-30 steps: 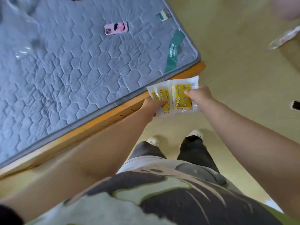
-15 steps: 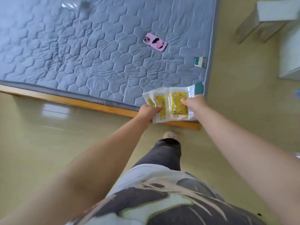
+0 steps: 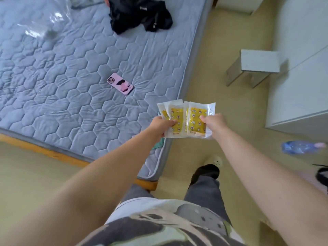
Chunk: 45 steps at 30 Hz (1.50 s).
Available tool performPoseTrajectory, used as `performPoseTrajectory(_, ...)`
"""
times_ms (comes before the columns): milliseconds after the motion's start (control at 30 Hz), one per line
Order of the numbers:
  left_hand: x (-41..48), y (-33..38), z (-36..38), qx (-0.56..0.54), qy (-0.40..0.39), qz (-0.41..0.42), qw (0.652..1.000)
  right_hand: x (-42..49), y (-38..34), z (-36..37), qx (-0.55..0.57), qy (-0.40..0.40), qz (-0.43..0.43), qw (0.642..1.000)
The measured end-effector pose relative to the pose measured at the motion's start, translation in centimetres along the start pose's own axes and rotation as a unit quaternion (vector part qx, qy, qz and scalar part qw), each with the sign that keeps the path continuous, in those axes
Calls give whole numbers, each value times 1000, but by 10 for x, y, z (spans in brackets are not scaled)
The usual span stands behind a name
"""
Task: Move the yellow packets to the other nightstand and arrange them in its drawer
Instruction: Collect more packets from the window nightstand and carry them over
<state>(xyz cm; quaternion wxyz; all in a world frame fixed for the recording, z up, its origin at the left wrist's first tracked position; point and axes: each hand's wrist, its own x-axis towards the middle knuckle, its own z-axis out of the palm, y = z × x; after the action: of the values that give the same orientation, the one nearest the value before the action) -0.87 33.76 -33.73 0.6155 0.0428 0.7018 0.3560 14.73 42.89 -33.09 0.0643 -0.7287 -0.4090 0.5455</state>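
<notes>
Yellowish flooring (image 3: 218, 71) spreads under both outstretched arms, and a pale shoe (image 3: 214, 161) shows just below the hands. The left hand (image 3: 162, 126) grips the left side of a fan of yellow packets (image 3: 186, 119), thumb on top. The right hand (image 3: 213, 124) pinches the right side, so the overlapping packets hang in the air between them. To the right of the right hand a blue plastic bottle (image 3: 300, 147) lies on the floor. Beyond that hand stands a white stool (image 3: 260, 63) beside a white cabinet (image 3: 301, 89). A grey quilted mattress (image 3: 62, 86) stretches left of and beyond the left hand, with a pink phone (image 3: 120, 83) lying on it. Farther off on it lies a crumpled black garment (image 3: 140, 14).
</notes>
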Motion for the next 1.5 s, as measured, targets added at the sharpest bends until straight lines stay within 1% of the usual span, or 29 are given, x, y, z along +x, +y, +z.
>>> performPoseTrajectory(133, 33, 54, 112, -30, 24, -4, 999, 77, -37, -96, 14, -29, 0, 999)
performPoseTrajectory(233, 51, 90, 191, -37, 16, -16, 999, 122, -62, -164, 4, -32, 2, 999)
performPoseTrajectory(300, 62, 115, 232, -37, 9, -14, 999, 150, -78, -199, 8, -28, -6, 1000)
performPoseTrajectory(400, 78, 148, 274, -30, -1, -3, 1000, 187, -104, -234, 11, -34, -25, 999)
performPoseTrajectory(500, 92, 181, 293, -27, -12, 18, 999, 211, -135, -250, 4, -47, -37, 998)
performPoseTrajectory(600, 109, 220, 299, -27, -7, 38, 999, 234, -174, -255, 8, -55, -49, 997)
performPoseTrajectory(733, 150, 292, 301, -34, -10, 53, 998, 278, -243, -256, 19, -65, -73, 995)
performPoseTrajectory(867, 213, 395, 305, -18, -25, 85, 996, 342, -336, -257, 52, -56, -94, 993)
performPoseTrajectory(1000, 270, 516, 316, 16, -53, 98, 994, 393, -445, -269, 89, -28, -80, 992)
performPoseTrajectory(1067, 294, 576, 322, 34, -68, 105, 992, 415, -498, -280, 109, -26, -73, 991)
performPoseTrajectory(1133, 317, 636, 334, 47, -72, 111, 990, 445, -544, -297, 133, -13, -68, 989)
performPoseTrajectory(1200, 330, 673, 347, 57, -80, 116, 988, 461, -570, -312, 134, 10, -60, 989)
performPoseTrajectory(1367, 396, 779, 414, 107, -104, 128, 981, 528, -655, -367, 165, 52, -61, 983)
performPoseTrajectory(1500, 463, 868, 472, 144, -88, 147, 975, 610, -727, -407, 201, 37, -88, 975)
